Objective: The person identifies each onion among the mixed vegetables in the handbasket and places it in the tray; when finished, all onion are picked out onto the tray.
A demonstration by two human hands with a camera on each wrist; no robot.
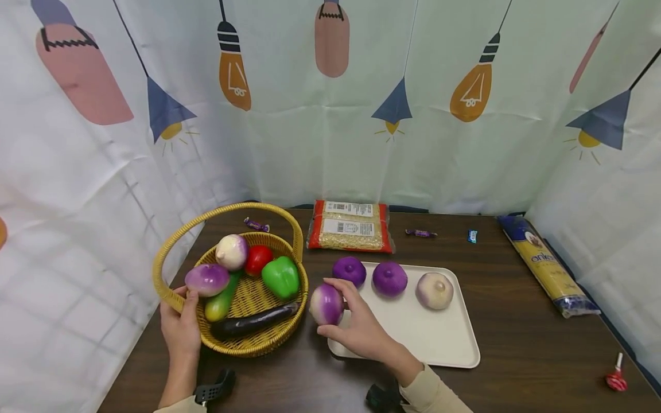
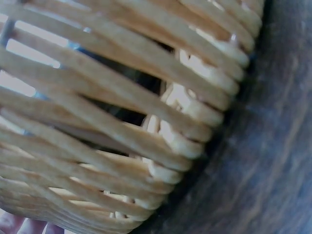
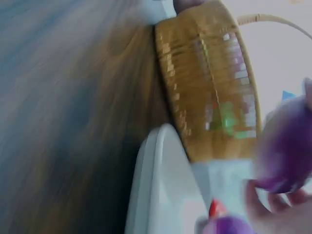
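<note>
Your right hand [image 1: 361, 327] grips a purple-and-white toy turnip [image 1: 326, 304], fingers curled over its top and thumb under it, at the gap between the wicker basket [image 1: 258, 344] and the cream tray [image 1: 439, 344]. The turnip sits at the tray's 9 o'clock edge, just beside the basket's rim. Your left hand [image 1: 181, 327] holds the basket at its 9 o'clock side, thumb hooked over the rim where the handle [image 1: 227, 212] meets it; the left wrist view shows only the woven wall close up.

Inside the basket lie another purple-and-white turnip [image 1: 207, 279] at 10 o'clock, touching your left thumb, a paler turnip [image 1: 232, 252] at 12, a red tomato [image 1: 258, 259], a green bell pepper [image 1: 281, 277] at 3, a green cucumber [image 1: 221, 301] and a dark eggplant [image 1: 254, 321] along 6.

On the tray, two purple onions [image 1: 349, 271] [image 1: 389, 279] and a pale turnip [image 1: 435, 290] line its far edge. At the tray's 12 o'clock lies a red-edged grain packet [image 1: 350, 226]; a spaghetti bag [image 1: 546, 264] lies at 3, a lollipop [image 1: 615, 378] at 4.
</note>
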